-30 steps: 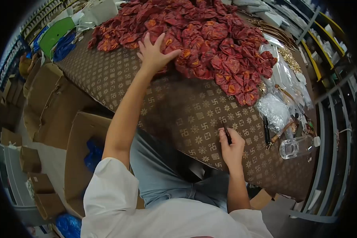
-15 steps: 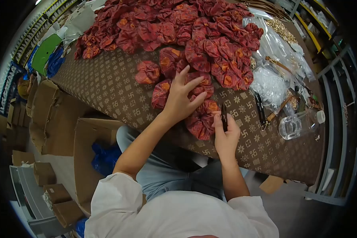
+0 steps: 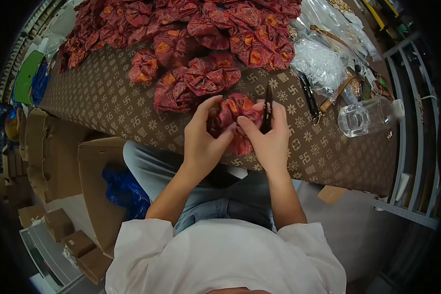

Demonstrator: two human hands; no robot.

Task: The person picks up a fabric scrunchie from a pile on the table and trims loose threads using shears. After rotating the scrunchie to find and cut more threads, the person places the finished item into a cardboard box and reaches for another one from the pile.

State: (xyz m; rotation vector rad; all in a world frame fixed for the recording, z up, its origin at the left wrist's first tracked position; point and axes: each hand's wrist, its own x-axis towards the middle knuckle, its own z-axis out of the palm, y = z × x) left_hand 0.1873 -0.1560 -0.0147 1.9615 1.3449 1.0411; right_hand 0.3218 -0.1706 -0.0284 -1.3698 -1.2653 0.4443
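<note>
A red and orange patterned scrunchie-like cloth piece (image 3: 239, 109) is between my two hands at the table's front edge. My left hand (image 3: 201, 142) grips its left side with thumb and fingers. My right hand (image 3: 271, 142) presses its thumb on the cloth's right side. That same hand also holds a dark, slim, pointed tool (image 3: 268, 105), like thread snips, tip pointing away from me. Just beyond my left hand lie more gathered pieces (image 3: 208, 77) of the same cloth.
A big heap of the red cloth pieces (image 3: 181, 19) covers the far side of the patterned table (image 3: 117, 98). To the right are a clear bottle (image 3: 360, 120), a black slim tool (image 3: 308, 93), straps and plastic bags (image 3: 318, 61). A cardboard box (image 3: 95, 186) stands left of my legs.
My left hand has come back from the nearby pieces to the cloth piece by my right hand. Both hands now hold it. The view has shifted.
</note>
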